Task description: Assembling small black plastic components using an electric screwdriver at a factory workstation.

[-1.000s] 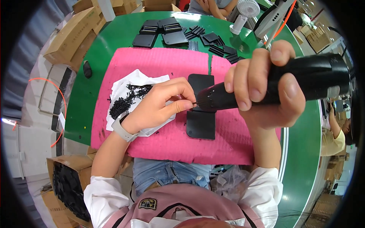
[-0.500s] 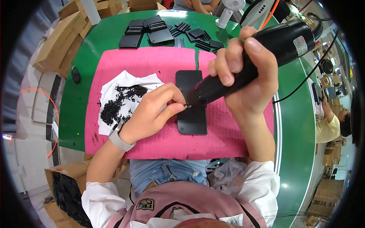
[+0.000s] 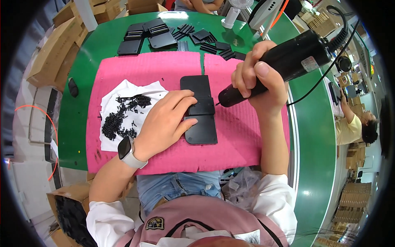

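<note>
Two flat black plastic panels [image 3: 201,131] lie in line on the pink mat, joined by a smaller black middle piece [image 3: 202,106]. My left hand [image 3: 164,119] holds this assembly at its left edge, fingers on the middle piece and thumb below it, spread apart. In my right hand [image 3: 263,78] is a black electric screwdriver [image 3: 294,55], gripped around its body and tilted. Its bit stands just right of the middle piece, apart from it. Beside my left hand, many small black screws [image 3: 117,123] lie heaped on a white cloth [image 3: 109,142].
The pink mat [image 3: 238,144] covers part of a green table [image 3: 314,164]. Stacked black panels [image 3: 162,40] and loose black strips [image 3: 209,48] lie at the far side. A white fan [image 3: 231,18] stands behind. The screwdriver's cable [image 3: 314,85] curves at the right. Cardboard boxes [image 3: 51,57] stand left.
My right hand has drawn the screwdriver back from the middle piece, up and right. My left fingers have gone from a pinch near the bit to spread along the assembly's left edge.
</note>
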A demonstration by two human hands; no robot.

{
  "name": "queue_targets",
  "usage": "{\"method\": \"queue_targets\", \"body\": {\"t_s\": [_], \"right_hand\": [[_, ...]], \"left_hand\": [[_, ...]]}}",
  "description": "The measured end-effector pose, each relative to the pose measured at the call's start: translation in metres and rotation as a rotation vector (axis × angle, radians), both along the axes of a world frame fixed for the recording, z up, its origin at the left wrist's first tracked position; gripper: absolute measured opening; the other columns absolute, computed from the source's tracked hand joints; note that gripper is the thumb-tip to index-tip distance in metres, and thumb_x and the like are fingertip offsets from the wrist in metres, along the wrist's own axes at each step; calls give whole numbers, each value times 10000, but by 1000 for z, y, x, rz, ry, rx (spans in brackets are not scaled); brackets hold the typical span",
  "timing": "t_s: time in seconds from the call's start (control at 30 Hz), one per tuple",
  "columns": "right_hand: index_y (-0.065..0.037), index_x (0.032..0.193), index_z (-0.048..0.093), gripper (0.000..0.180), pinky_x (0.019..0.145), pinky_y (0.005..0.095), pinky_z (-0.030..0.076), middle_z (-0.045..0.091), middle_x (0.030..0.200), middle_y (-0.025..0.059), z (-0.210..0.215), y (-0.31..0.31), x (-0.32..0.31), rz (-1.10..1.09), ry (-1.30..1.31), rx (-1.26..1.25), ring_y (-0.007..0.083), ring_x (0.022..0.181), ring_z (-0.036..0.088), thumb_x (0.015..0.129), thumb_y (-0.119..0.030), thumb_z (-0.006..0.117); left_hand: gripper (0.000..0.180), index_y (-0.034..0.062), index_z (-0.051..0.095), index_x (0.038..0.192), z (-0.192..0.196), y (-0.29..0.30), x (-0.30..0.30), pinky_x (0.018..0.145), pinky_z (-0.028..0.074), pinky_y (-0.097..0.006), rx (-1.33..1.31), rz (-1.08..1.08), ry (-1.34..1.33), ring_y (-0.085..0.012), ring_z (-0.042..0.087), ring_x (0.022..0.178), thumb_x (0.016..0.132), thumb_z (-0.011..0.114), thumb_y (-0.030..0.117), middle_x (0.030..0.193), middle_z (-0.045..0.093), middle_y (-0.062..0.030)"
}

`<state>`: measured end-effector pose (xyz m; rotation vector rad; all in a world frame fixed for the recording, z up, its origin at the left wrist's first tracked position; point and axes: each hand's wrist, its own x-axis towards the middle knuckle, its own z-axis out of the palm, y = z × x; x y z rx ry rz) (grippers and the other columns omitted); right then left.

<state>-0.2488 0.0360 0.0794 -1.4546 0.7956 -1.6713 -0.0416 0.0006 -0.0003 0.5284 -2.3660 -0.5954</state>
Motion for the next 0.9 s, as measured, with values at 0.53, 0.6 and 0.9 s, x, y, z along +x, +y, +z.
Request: {"method": "queue_targets", "body": {"t_s": [0.53,0.6,0.9], "right_hand": [[-13,839,418,198,375,257,313,395,526,54,-7,-16,13,71,48,58,125,378,361,770,-121,568],[-14,838,419,196,374,259,309,392,516,49,-8,-16,11,94,56,79,128,375,364,768,-123,566],[-2,847,426,180,370,256,316,408,499,48,-13,-13,2,94,80,55,130,367,379,774,-100,559]], "left_hand": [[225,-18,545,931,-1,1,-5,826,436,-375,14,17,28,-322,530,957,737,649,29,1067,563,-148],[220,-22,547,924,-2,1,-6,825,438,-374,10,15,23,-324,531,957,735,648,27,1063,564,-151],[230,-25,556,907,-2,2,-15,792,451,-377,-23,7,25,-316,525,930,702,653,15,1018,556,-136]]}}
